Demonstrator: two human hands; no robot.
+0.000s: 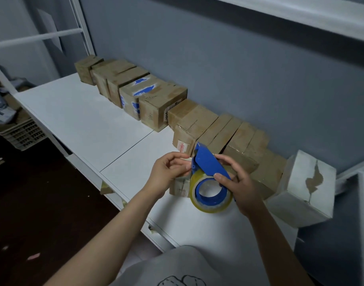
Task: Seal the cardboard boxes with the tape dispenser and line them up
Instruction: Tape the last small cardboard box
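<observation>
My right hand (pixel 237 183) grips a blue tape dispenser (pixel 207 162) with a roll of clear yellowish tape (pixel 211 205), held above the white shelf (pixel 90 118). My left hand (pixel 168 170) pinches at the dispenser's front end, where the tape comes off. Under both hands sits a small cardboard box (pixel 180 186), mostly hidden. Several brown cardboard boxes (pixel 160 102) stand in a row along the grey wall. A white box (pixel 302 190) with torn paper stands at the row's right end.
The shelf's front edge (pixel 84 162) drops to a dark floor on the left. A plastic crate (pixel 22 133) and clutter lie at the far left. White metal frame bars (pixel 82 29) rise at the back left, and another shelf runs overhead.
</observation>
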